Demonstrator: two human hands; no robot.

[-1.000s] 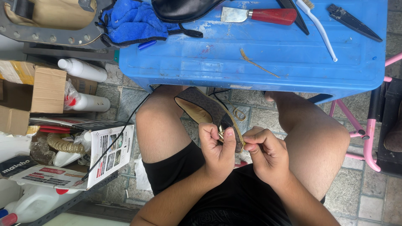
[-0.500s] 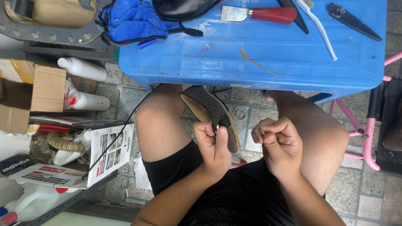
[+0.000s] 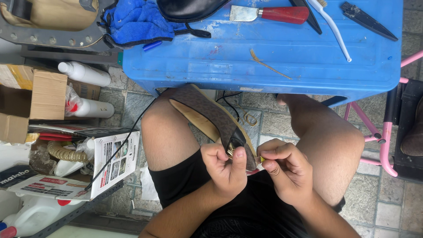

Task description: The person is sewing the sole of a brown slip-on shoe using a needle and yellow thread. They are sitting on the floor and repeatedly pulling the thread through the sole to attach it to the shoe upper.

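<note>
A brown patterned shoe with a tan sole (image 3: pixel 207 114) lies between my bare knees, its far end under the blue table. My left hand (image 3: pixel 227 169) grips the near end of the shoe, thumb pressed on a small metal fitting. My right hand (image 3: pixel 282 169) is closed beside it, pinching a small yellow-tipped object against the shoe's edge. A thin black thread runs from the shoe up toward the table.
A blue plastic table (image 3: pixel 273 48) ahead carries a red-handled knife (image 3: pixel 271 13), a white brush (image 3: pixel 332 28), a blue cloth (image 3: pixel 136 20) and a black shoe (image 3: pixel 187 9). Cardboard boxes (image 3: pixel 37 94), white bottles (image 3: pixel 86 72) and papers crowd the left. A pink frame (image 3: pixel 379 132) stands right.
My right hand drew away to the right from the shoe, then came back against its near end. My left hand kept its grip on the shoe.
</note>
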